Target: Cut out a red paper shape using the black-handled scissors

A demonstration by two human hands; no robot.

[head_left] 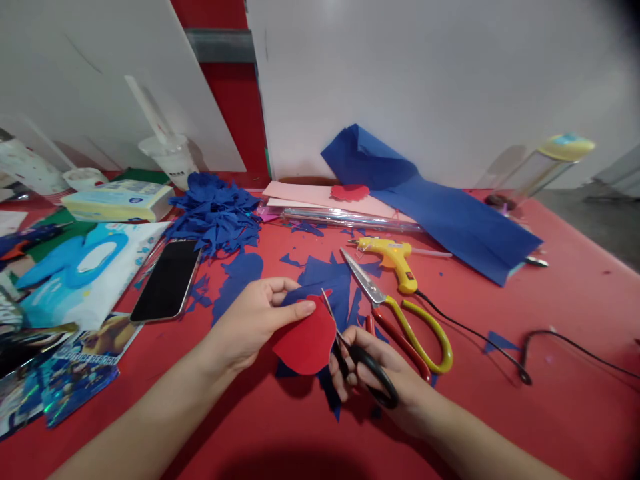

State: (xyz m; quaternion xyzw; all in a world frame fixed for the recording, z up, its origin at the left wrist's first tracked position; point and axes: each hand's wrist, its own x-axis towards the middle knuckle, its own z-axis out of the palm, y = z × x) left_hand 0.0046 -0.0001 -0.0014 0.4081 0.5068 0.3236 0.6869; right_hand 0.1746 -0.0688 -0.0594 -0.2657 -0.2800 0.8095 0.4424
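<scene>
A rounded red paper piece (309,343) is pinched between the thumb and fingers of my left hand (255,319), with blue paper showing behind it. In my right hand (375,370) are black-handled scissors (373,375), my fingers through the loops. Their blades lie along the right edge of the red piece, near its top. Blue paper offcuts (325,277) are spread on the table beneath and behind both hands. Just right of my right hand lie larger scissors (400,320) with red and yellow handles, blades apart.
A yellow glue gun (393,257) trails a black cord rightward. Behind it stretches a long blue sheet (435,200). To the left are a phone (167,280), a heap of cut blue pieces (215,213), a tissue pack (120,200) and a cup with a straw (170,157).
</scene>
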